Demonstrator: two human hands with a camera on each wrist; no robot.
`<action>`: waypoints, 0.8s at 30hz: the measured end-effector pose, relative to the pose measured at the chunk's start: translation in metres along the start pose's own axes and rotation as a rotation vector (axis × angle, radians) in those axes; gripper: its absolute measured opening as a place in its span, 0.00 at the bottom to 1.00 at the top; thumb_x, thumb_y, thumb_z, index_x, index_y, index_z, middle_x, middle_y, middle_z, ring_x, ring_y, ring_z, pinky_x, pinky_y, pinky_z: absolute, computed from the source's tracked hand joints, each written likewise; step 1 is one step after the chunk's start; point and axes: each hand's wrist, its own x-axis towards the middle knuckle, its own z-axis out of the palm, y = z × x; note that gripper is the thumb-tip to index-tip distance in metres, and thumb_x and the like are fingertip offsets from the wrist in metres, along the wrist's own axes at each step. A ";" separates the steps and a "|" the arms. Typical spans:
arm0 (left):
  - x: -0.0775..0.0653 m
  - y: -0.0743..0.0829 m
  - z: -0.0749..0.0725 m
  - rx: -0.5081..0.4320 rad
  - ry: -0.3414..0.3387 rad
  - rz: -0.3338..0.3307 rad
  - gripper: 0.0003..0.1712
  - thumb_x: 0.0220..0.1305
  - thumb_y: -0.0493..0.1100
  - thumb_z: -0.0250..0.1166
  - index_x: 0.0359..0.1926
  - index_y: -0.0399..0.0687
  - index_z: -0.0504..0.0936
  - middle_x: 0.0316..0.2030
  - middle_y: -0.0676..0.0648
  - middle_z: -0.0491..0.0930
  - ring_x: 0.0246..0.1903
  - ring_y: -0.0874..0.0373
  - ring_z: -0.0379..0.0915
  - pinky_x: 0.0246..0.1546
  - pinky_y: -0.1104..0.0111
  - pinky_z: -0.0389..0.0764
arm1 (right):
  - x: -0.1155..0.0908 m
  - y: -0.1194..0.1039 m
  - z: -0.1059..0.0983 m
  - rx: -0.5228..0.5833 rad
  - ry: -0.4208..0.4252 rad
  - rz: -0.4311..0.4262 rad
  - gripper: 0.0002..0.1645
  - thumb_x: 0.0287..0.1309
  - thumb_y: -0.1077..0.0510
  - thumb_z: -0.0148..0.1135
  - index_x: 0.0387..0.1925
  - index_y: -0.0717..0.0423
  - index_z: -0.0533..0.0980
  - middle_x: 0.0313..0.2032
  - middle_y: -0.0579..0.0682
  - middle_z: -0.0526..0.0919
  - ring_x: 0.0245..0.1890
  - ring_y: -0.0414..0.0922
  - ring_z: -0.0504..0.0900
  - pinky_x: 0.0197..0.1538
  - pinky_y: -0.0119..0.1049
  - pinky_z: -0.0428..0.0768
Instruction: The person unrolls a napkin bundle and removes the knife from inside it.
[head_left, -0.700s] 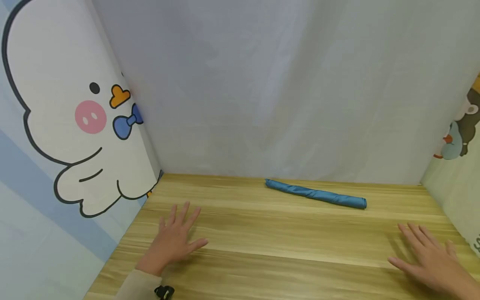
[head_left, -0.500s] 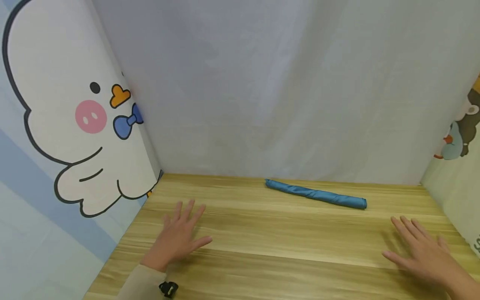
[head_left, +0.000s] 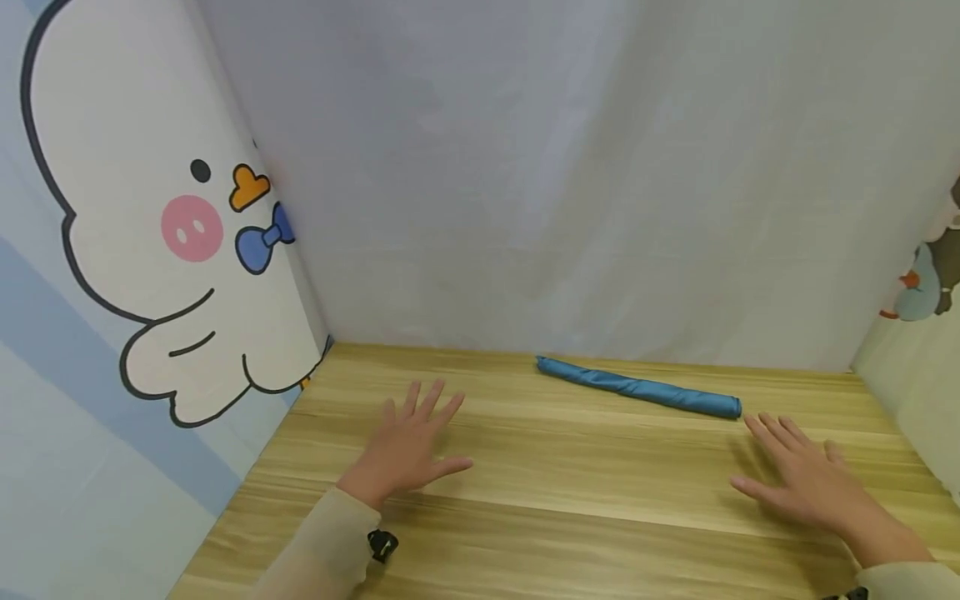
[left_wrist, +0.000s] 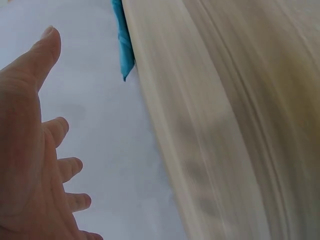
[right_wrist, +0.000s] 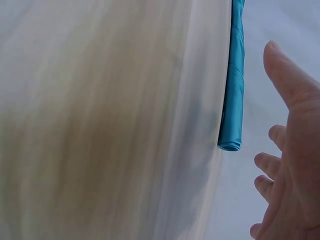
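Observation:
A long, thin roll of shiny blue cloth lies slantwise near the back edge of the wooden table, its right end closer to me. In the right wrist view the rolled cloth shows its spiral end. My left hand, fingers spread, is over the table to the left of the roll and holds nothing. Over on the right, my right hand has its fingers stretched out, the fingertips just short of the roll's right end. The left wrist view shows the roll's pointed left end beyond my thumb.
The wood-grain table meets a pale grey curtain at the back. On the left stands a panel with a cartoon duck; a pale panel with printed figures closes the right side.
Both hands have moved inward and forward, nearer the blue roll: the left to the right, the right to the left. The head view has shifted slightly. The roll lies where it was.

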 end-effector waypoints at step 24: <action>0.094 0.095 0.012 0.025 -0.167 0.175 0.52 0.57 0.81 0.45 0.76 0.66 0.46 0.76 0.46 0.40 0.73 0.38 0.34 0.61 0.34 0.49 | 0.054 -0.010 0.001 -0.020 -0.009 -0.105 0.55 0.57 0.32 0.60 0.75 0.56 0.51 0.69 0.67 0.56 0.68 0.68 0.53 0.55 0.77 0.47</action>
